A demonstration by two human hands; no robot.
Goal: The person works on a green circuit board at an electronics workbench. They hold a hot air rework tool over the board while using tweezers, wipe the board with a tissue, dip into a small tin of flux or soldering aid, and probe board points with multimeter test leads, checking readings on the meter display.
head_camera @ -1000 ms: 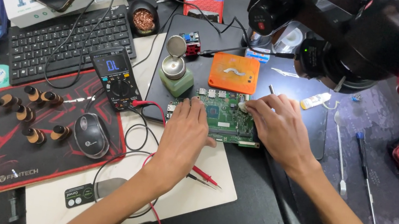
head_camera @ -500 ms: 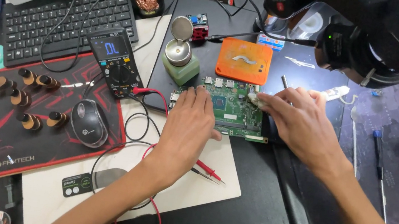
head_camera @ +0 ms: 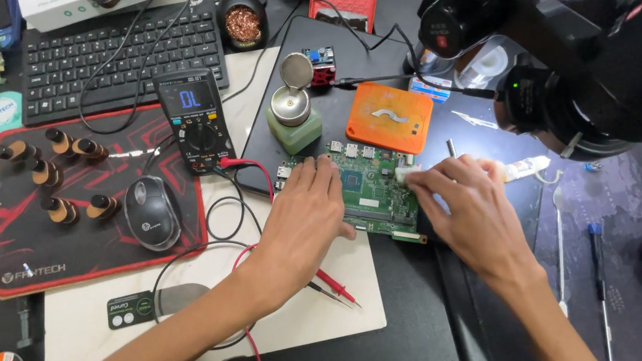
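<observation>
A green circuit board (head_camera: pixel 366 196) is seen lying flat on the dark mat (head_camera: pixel 332 53), below the orange box (head_camera: pixel 389 117). The left hand (head_camera: pixel 306 221) is laid flat, fingers spread, on its left edge. A small white object (head_camera: pixel 406 174), possibly a swab, is pinched by the right hand (head_camera: pixel 470 217) at the board's right end.

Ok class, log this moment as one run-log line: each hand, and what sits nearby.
left hand: flat on green circuit board | right hand: pinching small white piece at board edge | nearby: multimeter, orange box
</observation>
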